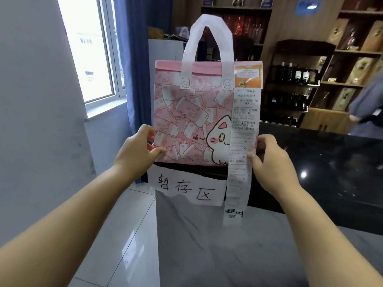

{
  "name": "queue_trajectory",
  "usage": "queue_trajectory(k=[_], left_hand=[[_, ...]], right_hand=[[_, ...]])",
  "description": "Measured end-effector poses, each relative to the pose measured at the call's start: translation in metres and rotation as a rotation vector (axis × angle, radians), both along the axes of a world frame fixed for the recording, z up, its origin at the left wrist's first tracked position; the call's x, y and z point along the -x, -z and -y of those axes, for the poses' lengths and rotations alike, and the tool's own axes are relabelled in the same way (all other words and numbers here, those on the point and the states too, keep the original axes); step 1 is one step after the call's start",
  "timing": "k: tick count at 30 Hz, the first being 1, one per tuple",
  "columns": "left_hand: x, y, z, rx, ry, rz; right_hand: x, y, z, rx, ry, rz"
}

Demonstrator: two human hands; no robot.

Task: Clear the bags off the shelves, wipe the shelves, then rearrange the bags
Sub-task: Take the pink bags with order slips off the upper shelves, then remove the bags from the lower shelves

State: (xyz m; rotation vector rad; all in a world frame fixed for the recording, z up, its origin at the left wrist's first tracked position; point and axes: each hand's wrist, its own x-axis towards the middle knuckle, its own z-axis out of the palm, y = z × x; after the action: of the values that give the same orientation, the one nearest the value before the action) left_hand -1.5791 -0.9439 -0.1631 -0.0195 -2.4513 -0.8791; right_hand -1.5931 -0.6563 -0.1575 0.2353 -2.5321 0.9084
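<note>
- Centre stage goes to the pink bag (186, 112), upright and facing the camera. It has a banknote print all over it and a white cartoon cat (219, 139) at the lower right.
- Its white handles (209, 20) stand straight up in a loop above the top edge.
- The left hand (136, 150) pinches the bag's lower left edge, thumb on the front face and fingers tucked behind.
- The right hand (269, 158) grips the lower right edge the same way, with its thumb lying against the receipt (244, 125).
- So the two hands are apart, one clamped on each side of the bag.
- That long receipt hangs from an orange slip (247, 75) at the bag's top right corner and trails down past the bottom edge.
- The bag's bottom edge meets the end of the dark glossy counter (321, 162); whether it rests there or hangs just above cannot be told.
- A torn paper sign (186, 187) with handwritten characters hangs on the counter's end, right under the bag.
- Behind, wooden shelves (352, 52) carry boxes and dark bottles (296, 75).
- Off to the left are a window (87, 48) and a blue curtain (132, 59), with a pale tiled floor (128, 224) below.
- Another person in blue (364, 100) shows at the far right edge.
</note>
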Motion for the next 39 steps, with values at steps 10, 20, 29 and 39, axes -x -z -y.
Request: queue_trajectory(k=[10, 20, 29, 39], left_hand=[[0.004, 0.002, 0.000, -0.004, -0.044, -0.006], [-0.065, 0.001, 0.010, 0.179, -0.111, -0.038], [-0.272, 0.006, 0.038, 0.396, -0.288, 0.028], [-0.580, 0.027, 0.064, 0.653, -0.659, 0.216]], right_hand=[[0.001, -0.001, -0.006, -0.001, -0.018, -0.102], [-0.045, -0.011, 0.002, -0.170, -0.035, -0.332], [-0.172, -0.003, 0.074, -0.248, -0.320, -0.224], [-0.378, 0.036, 0.191, -0.324, -0.829, -0.120]])
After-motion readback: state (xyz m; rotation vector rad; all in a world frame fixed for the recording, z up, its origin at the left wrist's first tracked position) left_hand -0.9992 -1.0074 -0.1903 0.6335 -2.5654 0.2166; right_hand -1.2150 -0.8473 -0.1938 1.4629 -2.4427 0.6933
